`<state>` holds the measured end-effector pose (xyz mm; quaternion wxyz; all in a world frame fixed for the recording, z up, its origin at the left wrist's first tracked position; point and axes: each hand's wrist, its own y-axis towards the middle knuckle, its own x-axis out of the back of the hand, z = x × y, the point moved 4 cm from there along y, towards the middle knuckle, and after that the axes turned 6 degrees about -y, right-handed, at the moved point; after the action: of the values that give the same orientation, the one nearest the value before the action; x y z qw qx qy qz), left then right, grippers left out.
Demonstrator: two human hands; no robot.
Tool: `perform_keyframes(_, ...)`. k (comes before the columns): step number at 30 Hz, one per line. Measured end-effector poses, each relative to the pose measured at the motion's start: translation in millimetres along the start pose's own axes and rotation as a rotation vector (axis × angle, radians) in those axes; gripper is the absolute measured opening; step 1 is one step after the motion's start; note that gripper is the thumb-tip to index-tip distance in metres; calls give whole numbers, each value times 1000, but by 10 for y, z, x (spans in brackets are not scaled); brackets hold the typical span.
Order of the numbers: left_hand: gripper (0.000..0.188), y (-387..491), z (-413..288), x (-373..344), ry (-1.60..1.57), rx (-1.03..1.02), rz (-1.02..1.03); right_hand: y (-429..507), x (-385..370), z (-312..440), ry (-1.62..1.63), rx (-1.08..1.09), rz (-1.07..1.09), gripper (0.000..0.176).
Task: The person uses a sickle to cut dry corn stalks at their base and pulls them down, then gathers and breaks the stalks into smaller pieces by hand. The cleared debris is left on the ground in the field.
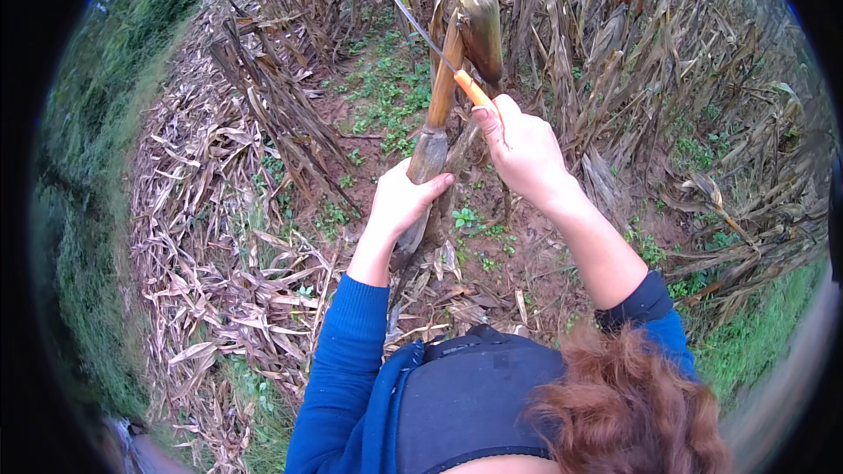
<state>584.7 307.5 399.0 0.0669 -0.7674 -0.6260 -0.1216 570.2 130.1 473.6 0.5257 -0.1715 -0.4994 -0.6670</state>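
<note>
My right hand (523,151) is closed around the orange handle (473,89) of a sickle, whose thin curved blade (421,29) points up and to the left. The blade's base crosses a thick dry maize stalk (442,95). Lower on that stalk, my left hand (405,196) grips its greyish sheathed part, thumb across the front. Beside the stalk's upper end, a broad brownish-green piece (483,33), cut flat at the top, leans close to it; whether it is joined to the stalk is not clear.
Dry maize plants (658,66) stand ahead and to the right. A leaning bundle of dry stalks (283,105) is at the left. Dry husks and leaves (217,289) litter the ground there, with green weeds (388,95) on reddish soil (533,257) in the middle.
</note>
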Motion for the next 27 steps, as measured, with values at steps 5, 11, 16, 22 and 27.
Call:
perform_keyframes(5, 32, 145, 100, 148, 3, 45, -11, -115, -298, -174, 4, 20, -122, 37)
perform_keyframes(11, 24, 132, -31, 563, 341, 23, 51, -620, -634, -372, 117, 60, -225, 35)
perform_keyframes(16, 38, 165, -111, 542, 480, 6, 34, -542, -494, -364, 94, -2, -85, 39)
perform_keyframes(22, 36, 347, 44, 588, 318, 49, 11, -22, -88, -24, 49, -112, 212, 50)
perform_keyframes(27, 22, 408, -94, 187, 210, 63, 35, 225, -162, -132, -1, -172, 98, 50)
